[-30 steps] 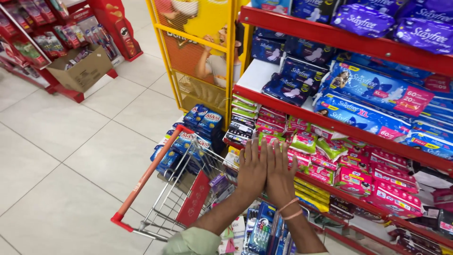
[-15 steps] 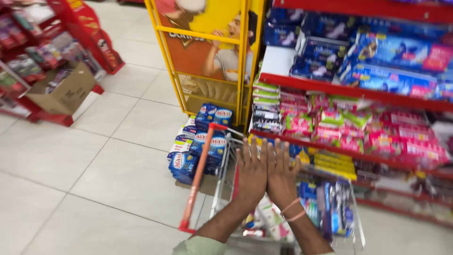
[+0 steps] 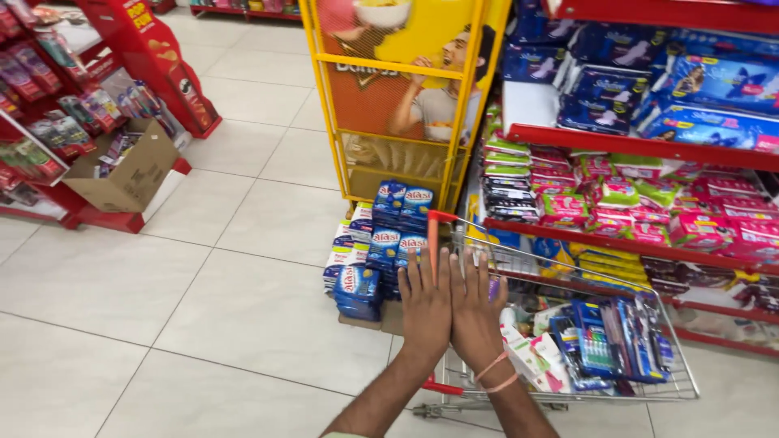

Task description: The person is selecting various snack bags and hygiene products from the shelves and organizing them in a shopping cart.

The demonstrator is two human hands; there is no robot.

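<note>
My left hand [image 3: 423,302] and my right hand [image 3: 475,312] are held out flat side by side, palms down, fingers straight and together, thumbs touching. They hover over the red handle [image 3: 432,243] of a wire shopping cart [image 3: 649,389] and hold nothing. Thin pink bands circle my right wrist. Toothbrush packs [image 3: 604,345] and other small packets lie in the cart's basket.
Red shelves [image 3: 649,150] with blue, pink and green packets run along the right. A yellow wire rack [image 3: 402,97] stands ahead, with blue packs [image 3: 381,251] stacked on the floor before it. A red display with a cardboard box [image 3: 130,170] stands at left on white floor tiles.
The view has swung left and the cart now lies to the right under my hands, handle pointing away. My hands keep the same flat, joined pose.
</note>
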